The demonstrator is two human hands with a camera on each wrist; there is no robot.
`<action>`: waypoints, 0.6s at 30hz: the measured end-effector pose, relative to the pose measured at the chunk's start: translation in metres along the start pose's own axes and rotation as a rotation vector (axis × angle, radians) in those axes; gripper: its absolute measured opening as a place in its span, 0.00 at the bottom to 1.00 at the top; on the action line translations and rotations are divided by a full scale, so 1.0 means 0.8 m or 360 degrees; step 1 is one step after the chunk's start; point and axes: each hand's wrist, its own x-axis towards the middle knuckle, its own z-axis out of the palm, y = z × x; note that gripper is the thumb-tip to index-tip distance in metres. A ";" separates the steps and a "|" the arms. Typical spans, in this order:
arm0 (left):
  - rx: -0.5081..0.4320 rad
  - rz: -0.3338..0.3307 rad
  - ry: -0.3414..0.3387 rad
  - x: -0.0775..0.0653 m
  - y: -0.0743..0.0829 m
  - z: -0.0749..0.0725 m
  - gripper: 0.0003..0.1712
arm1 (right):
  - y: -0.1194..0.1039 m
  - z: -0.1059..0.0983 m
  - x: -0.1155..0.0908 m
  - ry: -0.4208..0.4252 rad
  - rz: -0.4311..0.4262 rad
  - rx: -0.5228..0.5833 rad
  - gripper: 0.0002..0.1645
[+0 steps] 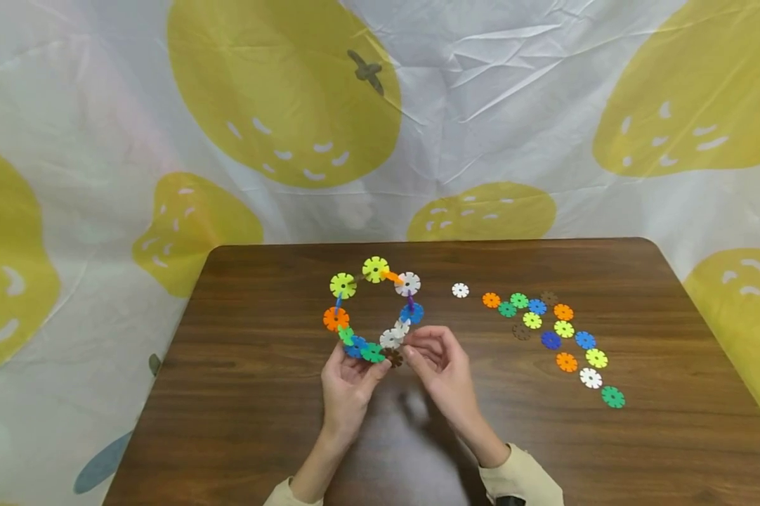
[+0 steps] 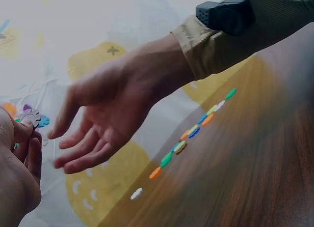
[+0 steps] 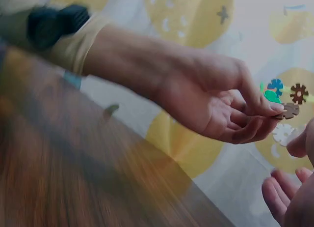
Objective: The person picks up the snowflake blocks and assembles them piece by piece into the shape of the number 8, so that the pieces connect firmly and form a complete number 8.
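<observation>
My left hand (image 1: 347, 397) holds up a closed ring of notched plastic discs joined edge to edge. It pinches the ring low down, at a green disc (image 1: 373, 353) and a brown disc (image 1: 392, 358). Yellow discs (image 1: 376, 270) form the ring's far side, with an orange disc (image 1: 336, 319) on its left. My right hand (image 1: 448, 372) is beside the ring's lower right, near a white disc (image 1: 390, 339). Its fingers are loosely bent and apart in the left wrist view, with nothing between them. Whether a fingertip touches the ring, I cannot tell.
Several loose discs (image 1: 564, 329) in mixed colours lie flat on the brown wooden table (image 1: 241, 393) to the right. A single white disc (image 1: 460, 290) lies nearer the ring. Behind the table hangs a fruit-patterned cloth (image 1: 329, 204).
</observation>
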 end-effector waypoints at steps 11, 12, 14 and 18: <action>0.0055 -0.0052 -0.0040 -0.004 0.007 0.000 0.22 | -0.001 -0.006 0.002 -0.0053 0.0085 0.0048 0.21; 0.0061 -0.0044 -0.0037 -0.004 0.007 -0.001 0.22 | 0.001 -0.009 0.003 -0.0059 0.0076 0.0014 0.21; 0.0073 -0.0020 -0.0036 -0.003 0.007 -0.003 0.20 | 0.006 -0.018 0.006 -0.0050 0.0071 -0.0072 0.21; 0.0080 0.0065 -0.0041 -0.002 0.005 -0.006 0.20 | 0.024 -0.043 0.026 0.0011 0.0094 -0.0298 0.21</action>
